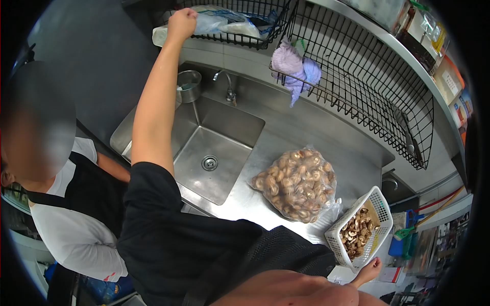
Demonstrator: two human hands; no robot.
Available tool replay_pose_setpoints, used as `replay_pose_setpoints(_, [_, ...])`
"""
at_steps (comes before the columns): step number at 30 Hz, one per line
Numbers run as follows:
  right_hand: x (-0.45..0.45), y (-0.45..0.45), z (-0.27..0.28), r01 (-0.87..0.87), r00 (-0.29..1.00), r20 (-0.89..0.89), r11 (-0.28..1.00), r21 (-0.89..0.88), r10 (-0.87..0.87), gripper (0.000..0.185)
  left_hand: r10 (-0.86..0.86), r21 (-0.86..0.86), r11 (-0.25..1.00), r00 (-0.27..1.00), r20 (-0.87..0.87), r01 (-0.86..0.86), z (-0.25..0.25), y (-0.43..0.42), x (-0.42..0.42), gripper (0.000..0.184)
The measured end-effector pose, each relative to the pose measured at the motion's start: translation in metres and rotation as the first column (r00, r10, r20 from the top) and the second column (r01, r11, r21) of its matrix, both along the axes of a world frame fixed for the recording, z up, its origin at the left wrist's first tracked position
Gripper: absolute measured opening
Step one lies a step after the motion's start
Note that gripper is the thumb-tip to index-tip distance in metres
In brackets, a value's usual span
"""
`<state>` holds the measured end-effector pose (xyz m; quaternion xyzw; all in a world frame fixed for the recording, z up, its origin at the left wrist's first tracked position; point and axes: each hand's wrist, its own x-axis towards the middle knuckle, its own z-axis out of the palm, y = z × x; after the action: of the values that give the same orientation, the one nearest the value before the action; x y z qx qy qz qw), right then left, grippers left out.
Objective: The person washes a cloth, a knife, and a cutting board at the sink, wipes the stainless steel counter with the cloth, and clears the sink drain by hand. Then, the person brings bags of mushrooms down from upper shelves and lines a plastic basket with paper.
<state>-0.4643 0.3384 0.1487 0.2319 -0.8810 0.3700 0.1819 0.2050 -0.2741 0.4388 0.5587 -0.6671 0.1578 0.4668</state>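
My left hand (182, 23) is raised to the wire rack at the upper left. Its fingers are curled closed beside clear and white plastic bags (214, 21); what they grip, if anything, is hidden. Low on the right, my right hand (369, 270) is beside the near corner of a white plastic basket (334, 241), fingers curled in; I cannot make out anything inside them. Cut mushrooms (358, 233) lie in that basket. Next to it on the steel counter rests a big clear bag of whole brown mushrooms (301, 184).
A steel sink (186, 171) with a faucet (229, 89) and a metal pot (189, 86) is at centre left. Purple cloths (296, 69) hang on the wire rack (352, 76) above the counter. A person in a black apron (97, 188) stands close on the left.
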Motion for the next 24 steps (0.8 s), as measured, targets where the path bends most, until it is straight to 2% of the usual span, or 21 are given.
replay_pose_setpoints(2, [0.009,-0.013,0.016,-0.024,1.000,-0.016,1.000,-0.003,0.024,0.024,-0.093,-0.186,0.981,0.969,-0.229,0.050,0.003,0.039,-0.002,0.021])
replay_pose_setpoints(3, [0.006,-0.019,0.016,-0.030,0.999,-0.016,1.000,-0.007,0.030,0.024,-0.087,-0.190,0.981,0.969,-0.229,0.044,-0.001,0.049,-0.002,0.021])
replay_pose_setpoints(5, [0.003,-0.034,0.012,-0.171,0.984,0.033,0.976,-0.134,0.177,0.022,-0.168,-0.354,0.934,0.941,-0.295,0.055,-0.013,0.057,0.001,0.019])
replay_pose_setpoints(6, [0.006,-0.042,0.010,-0.172,0.983,0.037,0.976,-0.131,0.178,0.022,-0.282,-0.324,0.932,0.889,-0.361,0.164,-0.023,0.043,0.008,0.019])
replay_pose_setpoints(7, [0.010,-0.056,0.014,-0.244,0.970,-0.033,0.964,-0.109,0.242,0.020,-0.279,-0.321,0.933,0.889,-0.363,0.162,-0.028,0.051,0.007,0.019])
replay_pose_setpoints(8, [0.013,-0.073,0.019,-0.314,0.946,-0.104,0.946,-0.083,0.306,0.019,-0.476,-0.313,0.880,0.679,-0.559,0.358,-0.035,0.063,-0.001,0.017])
replay_pose_setpoints(9, [0.019,-0.089,0.023,-0.351,0.936,-0.080,0.929,-0.121,0.343,0.018,-0.588,-0.354,0.773,0.387,-0.710,0.526,-0.042,0.079,-0.011,0.016])
replay_pose_setpoints(10, [0.030,-0.104,0.027,-0.387,0.922,-0.057,0.908,-0.158,0.383,0.017,-0.658,-0.456,0.698,0.245,-0.712,0.552,-0.051,0.102,-0.024,0.015])
replay_pose_setpoints(11, [0.042,-0.118,0.031,-0.395,0.919,-0.061,0.905,-0.157,0.390,0.017,-0.693,-0.510,0.681,0.236,-0.681,0.526,-0.071,0.108,-0.025,0.016])
replay_pose_setpoints(12, [0.056,-0.131,0.035,-0.497,0.864,-0.032,0.843,-0.206,0.502,0.017,-0.705,-0.515,0.693,0.324,-0.631,0.504,-0.091,0.123,-0.029,0.016])
replay_pose_setpoints(13, [0.071,-0.145,0.038,-0.587,0.796,-0.008,0.769,-0.255,0.605,0.017,-0.747,-0.593,0.658,0.298,-0.595,0.465,-0.105,0.146,-0.046,0.016])
replay_pose_setpoints(14, [0.084,-0.164,0.035,-0.657,0.702,0.038,0.667,-0.351,0.712,0.018,-0.806,-0.665,0.580,0.216,-0.550,0.470,-0.120,0.173,-0.062,0.016])
replay_pose_setpoints(15, [0.107,-0.179,0.041,-0.695,0.598,0.078,0.565,-0.444,0.797,0.019,-0.829,-0.639,0.559,0.338,-0.446,0.529,-0.137,0.198,-0.074,0.015])
replay_pose_setpoints(16, [0.130,-0.189,0.049,-0.702,0.475,0.217,0.515,-0.492,0.853,0.022,-0.821,-0.586,0.551,0.262,-0.507,0.593,-0.157,0.226,-0.095,0.014])
replay_pose_setpoints(17, [0.161,-0.201,0.067,-0.696,0.330,0.320,0.458,-0.553,0.888,0.030,-0.820,-0.512,0.561,0.349,-0.454,0.651,-0.175,0.244,-0.111,0.014])
replay_pose_setpoints(18, [0.185,-0.213,0.081,-0.767,0.131,0.258,0.262,-0.586,0.957,0.047,-0.842,-0.473,0.526,0.354,-0.408,0.707,-0.186,0.262,-0.133,0.011])
replay_pose_setpoints(19, [0.216,-0.222,0.101,-0.703,0.003,0.258,0.186,-0.687,0.966,0.066,-0.877,-0.424,0.428,0.252,-0.410,0.798,-0.194,0.282,-0.155,0.006])
replay_pose_setpoints(20, [0.236,-0.229,0.119,-0.712,-0.098,0.259,0.114,-0.693,0.961,0.076,-0.891,-0.349,0.364,0.213,-0.402,0.864,-0.204,0.298,-0.171,0.005])
replay_pose_setpoints(21, [0.243,-0.240,0.115,-0.717,-0.109,0.232,0.085,-0.691,0.967,0.073,-0.905,-0.277,0.290,0.169,-0.390,0.916,-0.214,0.311,-0.185,0.004])
replay_pose_setpoints(22, [0.251,-0.248,0.116,-0.743,-0.018,0.289,0.180,-0.644,0.957,0.064,-0.900,-0.261,0.242,0.115,-0.420,0.935,-0.221,0.322,-0.193,0.004])
replay_pose_setpoints(24, [0.239,-0.256,0.113,-0.748,0.082,0.335,0.280,-0.602,0.939,0.054,-0.897,-0.088,0.374,0.335,-0.289,0.923,-0.227,0.324,-0.190,0.004])
